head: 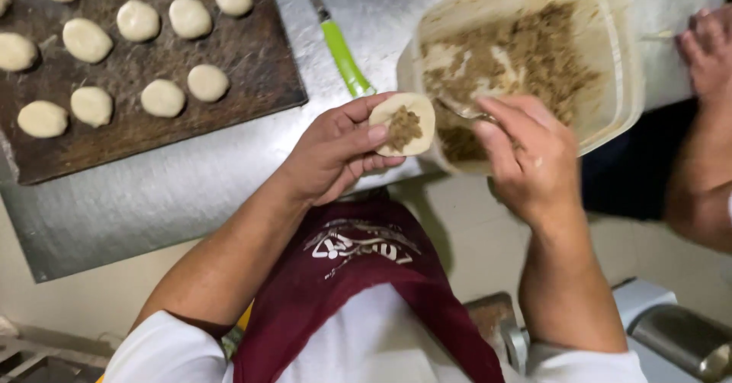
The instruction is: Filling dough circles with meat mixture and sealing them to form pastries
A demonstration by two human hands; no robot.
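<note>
there is one view only, from a camera on the person's head. it looks steeply down, close to the left hand (335, 150) and right hand (530, 162), over the edge of the metal table (175, 192). the person's own apron (358, 276) fills the bottom.

A bakery kitchen: steel worktable (191, 192), tray (259, 62) of dough rounds (137, 20).

The person wears a white short-sleeved shirt (358, 345) under a maroon apron (358, 268) printed with a white emblem, forearms bare.
</note>
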